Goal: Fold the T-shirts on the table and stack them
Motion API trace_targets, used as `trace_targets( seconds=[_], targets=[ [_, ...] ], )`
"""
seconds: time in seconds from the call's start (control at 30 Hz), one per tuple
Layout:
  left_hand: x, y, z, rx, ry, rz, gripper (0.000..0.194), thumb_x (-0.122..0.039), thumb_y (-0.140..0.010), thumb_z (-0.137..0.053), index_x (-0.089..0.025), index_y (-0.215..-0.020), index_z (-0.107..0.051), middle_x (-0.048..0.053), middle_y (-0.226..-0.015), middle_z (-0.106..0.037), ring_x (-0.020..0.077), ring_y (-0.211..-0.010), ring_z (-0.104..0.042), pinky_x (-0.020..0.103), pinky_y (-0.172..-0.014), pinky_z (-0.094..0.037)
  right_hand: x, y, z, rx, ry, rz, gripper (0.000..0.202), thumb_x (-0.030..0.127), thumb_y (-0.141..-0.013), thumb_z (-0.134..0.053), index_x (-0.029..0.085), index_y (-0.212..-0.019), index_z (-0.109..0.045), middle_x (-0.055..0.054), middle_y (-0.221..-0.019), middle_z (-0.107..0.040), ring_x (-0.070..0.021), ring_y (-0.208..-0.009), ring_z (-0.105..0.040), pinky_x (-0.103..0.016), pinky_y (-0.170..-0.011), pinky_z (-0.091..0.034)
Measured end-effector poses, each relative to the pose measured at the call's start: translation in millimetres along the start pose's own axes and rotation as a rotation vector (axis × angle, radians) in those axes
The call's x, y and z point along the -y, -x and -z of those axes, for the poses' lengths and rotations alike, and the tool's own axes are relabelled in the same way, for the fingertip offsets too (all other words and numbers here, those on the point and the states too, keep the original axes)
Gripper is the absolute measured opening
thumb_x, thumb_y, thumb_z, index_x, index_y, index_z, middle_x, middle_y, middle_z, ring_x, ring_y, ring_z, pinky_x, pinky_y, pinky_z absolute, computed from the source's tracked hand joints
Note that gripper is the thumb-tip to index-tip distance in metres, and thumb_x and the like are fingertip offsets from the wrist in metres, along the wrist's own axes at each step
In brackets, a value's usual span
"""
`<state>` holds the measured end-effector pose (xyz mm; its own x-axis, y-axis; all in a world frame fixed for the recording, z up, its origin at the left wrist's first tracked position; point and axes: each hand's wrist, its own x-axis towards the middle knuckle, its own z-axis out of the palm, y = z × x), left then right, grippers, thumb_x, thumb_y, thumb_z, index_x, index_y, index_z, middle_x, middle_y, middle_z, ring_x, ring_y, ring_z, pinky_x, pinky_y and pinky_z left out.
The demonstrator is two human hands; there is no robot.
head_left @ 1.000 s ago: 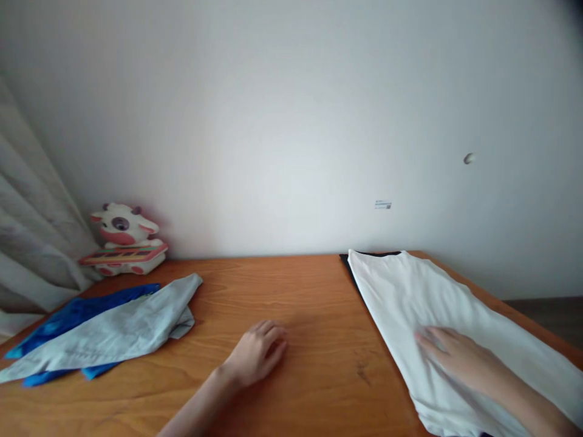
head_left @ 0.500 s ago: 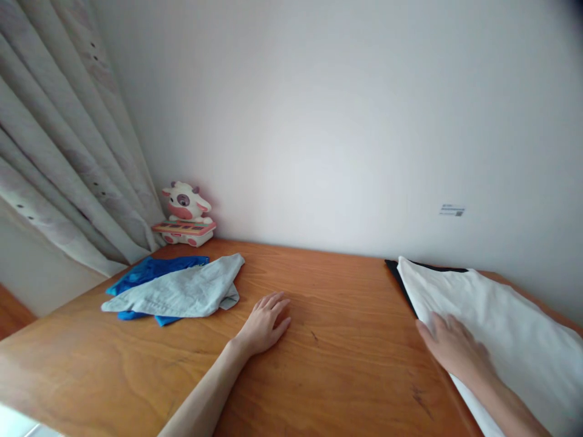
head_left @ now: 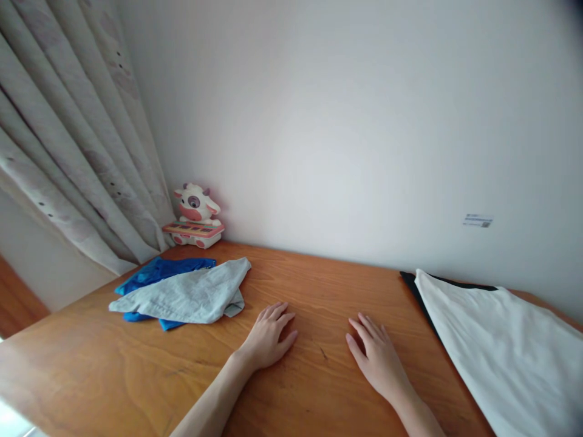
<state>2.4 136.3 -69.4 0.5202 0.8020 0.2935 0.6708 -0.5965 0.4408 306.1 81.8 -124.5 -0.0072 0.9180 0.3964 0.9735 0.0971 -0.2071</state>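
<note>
My left hand (head_left: 269,337) lies palm down on the wooden table (head_left: 314,388), fingers stretched and a little apart, holding nothing. To its upper left is a light grey cloth garment (head_left: 191,297), crumpled over a blue garment (head_left: 152,273). My right hand (head_left: 377,354) is over the table right of the middle, palm down with spread fingers and nothing in it. Further right, a white garment (head_left: 510,340) is laid out flat, apart from my right hand. A strip of black fabric (head_left: 421,300) shows under its left and far edges.
A toy cow with a small keyboard (head_left: 195,218) stands at the back left corner. Behind the table rises a pale wall (head_left: 319,133) with a small printed label (head_left: 477,221). A patterned curtain (head_left: 77,133) hangs at the left.
My right hand has moved left, off the white garment and over the bare wood. My left hand stays about where it was. The view has shifted slightly.
</note>
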Motion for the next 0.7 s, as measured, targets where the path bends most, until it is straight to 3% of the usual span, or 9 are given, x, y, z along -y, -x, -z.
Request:
trace_targets(
  seconds=[0.1,0.2,0.3,0.4,0.5,0.6,0.7],
  targets=[
    [-2,-6,0.4,-0.111,0.382,0.113,0.027,-0.036,-0.083,-0.075,-0.025,-0.108,-0.076,0.012,-0.127,-0.069,0.0343,-0.125,-0.059,0.053,-0.115,-0.038,-6,1,1,-0.020,-0.024,0.014,0.047,0.044,-0.098,-0.041,0.018,-0.128,-0.067,-0.016,-0.145,-0.058,-0.0341,-0.135,-0.054,-0.059,-0.112,-0.040],
    [2,-16,8.2,-0.442,1.161,0.486,0.021,-0.023,-0.073,-0.085,-0.022,-0.093,-0.076,0.008,-0.098,-0.073,0.0234,-0.099,-0.069,0.036,-0.102,-0.052,-9,1,-3,-0.044,-0.045,0.016,0.049,0.046,-0.097,-0.041,0.017,-0.127,-0.067,-0.017,-0.143,-0.059,-0.0353,-0.134,-0.054,-0.060,-0.111,-0.040],
    [16,-20,26.7,-0.743,1.661,0.787,0.019,-0.035,-0.093,-0.065,-0.017,-0.099,-0.068,0.007,-0.090,-0.070,0.0151,-0.078,-0.071,0.026,-0.077,-0.060,-10,1,-7,-0.049,-0.069,0.027,0.051,0.048,-0.096,-0.039,0.017,-0.126,-0.068,-0.018,-0.142,-0.059,-0.0363,-0.133,-0.055,-0.062,-0.110,-0.040],
    [30,-13,47.0,-0.811,1.763,0.842,0.054,-0.048,-0.106,-0.023,-0.012,-0.104,-0.063,0.013,-0.091,-0.069,0.0156,-0.073,-0.072,0.025,-0.064,-0.061,-12,1,-9,-0.056,-0.071,0.028,0.053,0.049,-0.096,-0.037,0.017,-0.124,-0.068,-0.018,-0.141,-0.060,-0.0363,-0.132,-0.056,-0.062,-0.109,-0.041],
    [38,-5,57.2,-0.861,1.809,0.858,0.068,-0.050,-0.105,-0.005,-0.010,-0.105,-0.060,0.015,-0.090,-0.070,0.0166,-0.071,-0.072,0.024,-0.056,-0.060,-14,0,-10,-0.070,-0.069,0.032,0.054,0.051,-0.095,-0.037,0.017,-0.123,-0.069,-0.018,-0.140,-0.062,-0.0364,-0.129,-0.058,-0.061,-0.108,-0.042],
    [41,-5,56.8,-0.938,1.739,0.873,0.066,-0.043,-0.105,0.000,-0.015,-0.094,-0.058,0.008,-0.075,-0.066,0.0119,-0.058,-0.067,0.018,-0.049,-0.054,-17,0,-12,-0.076,-0.075,0.043,0.054,0.052,-0.094,-0.038,0.018,-0.122,-0.069,-0.018,-0.139,-0.062,-0.0366,-0.128,-0.058,-0.061,-0.108,-0.042],
    [41,-9,51.9,-0.948,1.582,0.871,0.055,-0.046,-0.106,-0.013,-0.020,-0.076,-0.051,0.001,-0.060,-0.058,0.0097,-0.047,-0.060,0.016,-0.044,-0.046,-19,2,-15,-0.074,-0.085,0.050,0.053,0.052,-0.095,-0.037,0.019,-0.123,-0.068,-0.017,-0.141,-0.061,-0.0364,-0.130,-0.057,-0.062,-0.108,-0.042]
  ],
)
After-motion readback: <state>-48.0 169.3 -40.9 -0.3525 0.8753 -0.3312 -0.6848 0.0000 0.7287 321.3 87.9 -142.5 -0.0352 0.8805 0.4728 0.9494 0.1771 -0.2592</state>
